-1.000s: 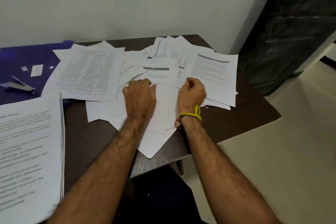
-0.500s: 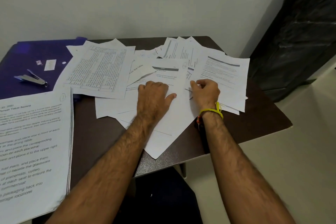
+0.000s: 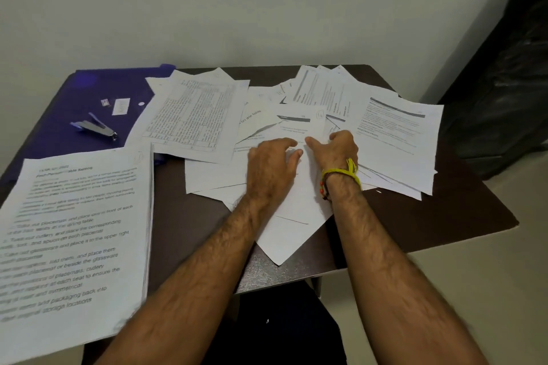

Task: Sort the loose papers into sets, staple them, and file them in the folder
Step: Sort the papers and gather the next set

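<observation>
Two hands on loose papers [image 3: 299, 198], sorting step
left hand [image 3: 271, 166] flat, pins sheet; right hand [image 3: 335, 151] pinches its edge to lift; stapler [image 3: 95, 127] parked on folder [image 3: 74, 92]

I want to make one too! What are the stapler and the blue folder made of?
The stapler looks like shiny metal with blue parts, probably plastic: it glints silvery grey. The blue folder seems smooth plastic, since a soft glare shows on it; coated card is possible.

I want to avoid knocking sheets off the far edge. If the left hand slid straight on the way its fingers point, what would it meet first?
Probably the sheet with the dark header bar, just beyond the left hand; depth is uncertain.
</observation>
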